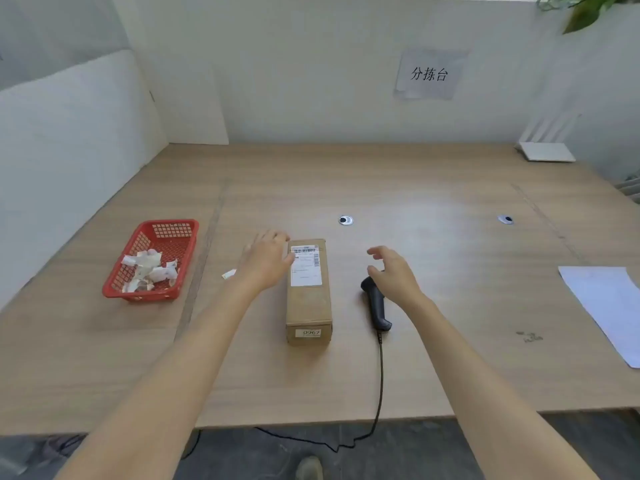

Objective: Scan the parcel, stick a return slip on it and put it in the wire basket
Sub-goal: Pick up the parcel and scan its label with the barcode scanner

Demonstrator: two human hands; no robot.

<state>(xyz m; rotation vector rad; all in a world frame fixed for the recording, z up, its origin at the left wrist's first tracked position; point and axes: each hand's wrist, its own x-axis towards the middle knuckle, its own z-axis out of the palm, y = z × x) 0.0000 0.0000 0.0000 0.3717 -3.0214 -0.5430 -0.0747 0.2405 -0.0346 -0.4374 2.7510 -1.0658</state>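
A long brown cardboard parcel (309, 299) lies flat in the middle of the wooden table, with a white barcode label on its far end and a small "0967" sticker on its near end. My left hand (266, 259) hovers open at the parcel's far left corner, the thumb close to the label. A black corded barcode scanner (375, 306) lies just right of the parcel. My right hand (393, 271) is open above the scanner's head, fingers curled, holding nothing. A red mesh basket (152, 259) at the left holds several crumpled paper slips.
A small white scrap (228, 274) lies on the table left of my left wrist. A white sheet (606, 306) lies at the right edge. A white router (545, 152) stands at the back right. The scanner's cable (380, 382) runs over the table's front edge.
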